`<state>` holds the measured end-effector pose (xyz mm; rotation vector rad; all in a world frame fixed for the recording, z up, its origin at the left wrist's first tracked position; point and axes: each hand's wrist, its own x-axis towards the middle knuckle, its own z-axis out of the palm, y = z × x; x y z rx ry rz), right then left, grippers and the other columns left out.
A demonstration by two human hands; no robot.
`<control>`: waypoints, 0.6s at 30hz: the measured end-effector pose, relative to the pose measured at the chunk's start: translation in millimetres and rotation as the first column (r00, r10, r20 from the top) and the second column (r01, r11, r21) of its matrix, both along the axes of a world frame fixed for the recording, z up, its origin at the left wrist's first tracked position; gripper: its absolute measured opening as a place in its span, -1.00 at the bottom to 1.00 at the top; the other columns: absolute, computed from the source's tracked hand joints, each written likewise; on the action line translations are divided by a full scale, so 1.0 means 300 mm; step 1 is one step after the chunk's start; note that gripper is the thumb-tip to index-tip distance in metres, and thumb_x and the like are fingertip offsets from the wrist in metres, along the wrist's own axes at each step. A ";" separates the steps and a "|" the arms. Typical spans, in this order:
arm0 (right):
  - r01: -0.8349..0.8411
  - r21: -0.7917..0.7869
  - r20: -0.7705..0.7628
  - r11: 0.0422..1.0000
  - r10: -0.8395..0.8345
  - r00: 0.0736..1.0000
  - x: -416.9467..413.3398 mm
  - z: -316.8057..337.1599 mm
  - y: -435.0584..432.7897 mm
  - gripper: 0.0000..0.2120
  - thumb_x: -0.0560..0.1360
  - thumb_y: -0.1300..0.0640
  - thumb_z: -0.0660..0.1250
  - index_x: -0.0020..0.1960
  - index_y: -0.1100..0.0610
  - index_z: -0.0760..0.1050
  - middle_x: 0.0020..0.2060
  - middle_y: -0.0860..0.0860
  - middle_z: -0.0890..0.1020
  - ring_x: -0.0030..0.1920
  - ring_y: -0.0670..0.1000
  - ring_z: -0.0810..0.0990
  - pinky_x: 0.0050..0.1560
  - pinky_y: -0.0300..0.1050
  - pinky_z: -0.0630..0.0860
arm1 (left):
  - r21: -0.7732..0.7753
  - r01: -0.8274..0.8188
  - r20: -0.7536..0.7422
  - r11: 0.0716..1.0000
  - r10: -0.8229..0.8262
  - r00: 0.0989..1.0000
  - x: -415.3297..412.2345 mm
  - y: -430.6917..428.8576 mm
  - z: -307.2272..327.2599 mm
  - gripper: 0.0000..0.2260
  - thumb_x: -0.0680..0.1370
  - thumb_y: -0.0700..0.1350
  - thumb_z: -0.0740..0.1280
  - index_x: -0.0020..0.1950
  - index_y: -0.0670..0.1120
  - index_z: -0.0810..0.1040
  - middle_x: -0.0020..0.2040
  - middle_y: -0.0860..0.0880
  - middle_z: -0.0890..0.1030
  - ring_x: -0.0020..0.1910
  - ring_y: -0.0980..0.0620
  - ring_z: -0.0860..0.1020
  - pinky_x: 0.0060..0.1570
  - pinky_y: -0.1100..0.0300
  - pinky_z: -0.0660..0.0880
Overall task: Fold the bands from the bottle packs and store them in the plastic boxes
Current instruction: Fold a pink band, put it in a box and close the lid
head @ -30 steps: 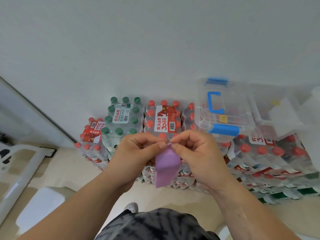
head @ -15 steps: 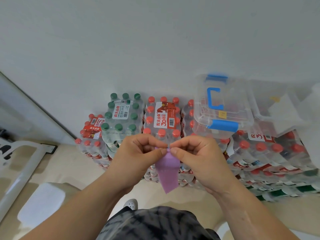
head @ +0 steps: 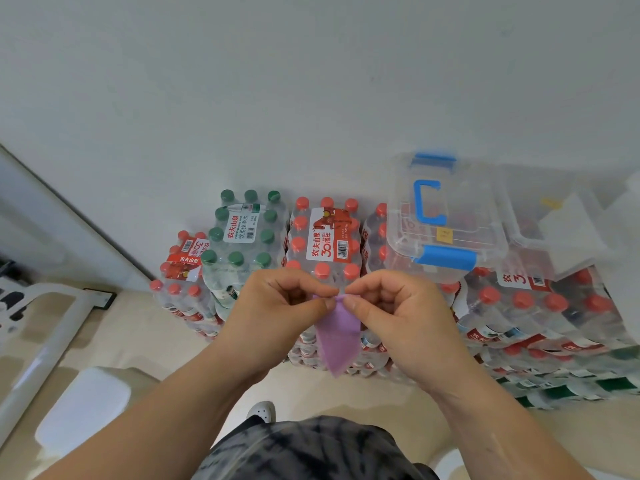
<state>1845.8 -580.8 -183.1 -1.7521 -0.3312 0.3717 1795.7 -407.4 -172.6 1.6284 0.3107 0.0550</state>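
- Lower centre, nearest the camera: a dark patterned garment (head: 311, 448) and the toe of a pale shoe (head: 261, 410) on the beige floor (head: 138, 341).
- Centre: the left hand (head: 273, 306) and right hand (head: 405, 317) meet in mid-air. Each has its fingers curled, with thumb and forefinger pinching the top edge of the purple band (head: 337, 337).
- The purple band hangs below the two pinches, tapering to a point at its lower end, in front of the bottle packs and touching none of them.
- Stage of task, as judged: folding of this band is under way and not finished. It is not yet a compact bundle, and storing it remains to be done.
- Behind the hands: bottle packs (head: 325, 237), red-capped and green-capped, stacked on the floor against the wall.
- Right of centre, on top of the packs: a clear plastic box (head: 446, 216) with a blue handle and blue clips, its lid apparently on. It would have to be opened before it could take a band.
- Right edge: a second clear box (head: 540, 216). Its contents cannot be told, so the number of bands already stored is unknown.
- Upper frame: a plain pale wall (head: 311, 81).
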 end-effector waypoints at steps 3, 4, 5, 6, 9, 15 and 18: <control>0.021 0.088 -0.045 0.996 -0.017 0.999 0.001 0.001 0.000 -0.88 0.47 0.29 0.48 -0.09 0.09 0.69 -0.21 0.05 0.73 -0.15 0.08 0.70 -0.09 -0.06 0.67 | 0.008 -0.018 0.007 1.000 0.018 1.000 0.011 -0.001 -0.005 -0.79 0.44 -0.39 0.46 -0.21 -0.08 0.74 -0.20 -0.17 0.71 -0.11 -0.21 0.66 -0.04 0.03 0.62; 0.027 0.109 -0.062 0.994 -0.020 0.998 0.002 0.003 0.000 -0.87 0.47 0.31 0.48 -0.10 0.10 0.70 -0.22 0.06 0.73 -0.15 0.08 0.70 -0.10 -0.10 0.66 | 0.010 -0.019 0.007 1.000 0.019 1.000 0.014 -0.003 -0.005 -0.79 0.44 -0.39 0.47 -0.21 -0.09 0.74 -0.20 -0.17 0.71 -0.10 -0.22 0.66 -0.04 0.04 0.62; 0.032 0.121 -0.071 0.992 -0.024 0.997 0.003 0.004 0.001 -0.87 0.46 0.33 0.49 -0.11 0.11 0.70 -0.23 0.06 0.73 -0.17 0.06 0.69 -0.11 -0.14 0.65 | 0.018 -0.018 0.006 1.000 0.018 1.000 0.015 -0.005 -0.005 -0.80 0.44 -0.39 0.47 -0.21 -0.09 0.74 -0.20 -0.16 0.71 -0.11 -0.21 0.66 -0.05 0.05 0.62; 0.038 0.124 -0.075 0.992 -0.028 0.997 0.005 0.006 0.002 -0.86 0.45 0.33 0.49 -0.13 0.10 0.71 -0.24 0.05 0.73 -0.20 0.02 0.69 -0.13 -0.18 0.64 | 0.030 -0.017 0.004 0.999 0.017 1.000 0.017 -0.006 -0.003 -0.80 0.44 -0.39 0.47 -0.21 -0.09 0.74 -0.20 -0.16 0.71 -0.12 -0.19 0.66 -0.05 0.05 0.63; 0.062 0.114 -0.074 0.992 -0.054 0.996 0.012 0.001 0.000 -0.87 0.43 0.31 0.51 -0.16 0.09 0.71 -0.26 0.03 0.73 -0.23 -0.02 0.68 -0.13 -0.18 0.65 | 0.052 -0.005 -0.011 0.999 0.005 1.000 0.028 -0.009 -0.002 -0.79 0.44 -0.38 0.47 -0.22 -0.08 0.75 -0.19 -0.14 0.72 -0.13 -0.16 0.68 -0.03 0.02 0.65; 0.092 0.133 -0.116 0.987 -0.077 0.990 0.026 -0.004 -0.010 -0.86 0.45 0.32 0.50 -0.14 0.09 0.68 -0.25 0.00 0.73 -0.21 -0.06 0.70 -0.15 -0.25 0.62 | 0.007 0.047 -0.038 0.999 -0.047 0.998 0.050 -0.024 0.010 -0.87 0.44 -0.36 0.48 -0.16 -0.13 0.73 -0.19 -0.21 0.70 -0.18 -0.14 0.65 -0.10 0.05 0.61; 0.097 0.155 -0.121 0.983 -0.078 0.990 0.037 0.004 -0.013 -0.85 0.45 0.34 0.49 -0.12 0.11 0.66 -0.24 0.00 0.72 -0.22 -0.11 0.68 -0.16 -0.28 0.61 | -0.055 0.075 -0.032 0.996 -0.077 0.997 0.057 -0.022 0.021 -0.90 0.46 -0.29 0.49 -0.09 -0.12 0.73 -0.15 -0.18 0.72 -0.11 -0.14 0.69 -0.01 0.02 0.64</control>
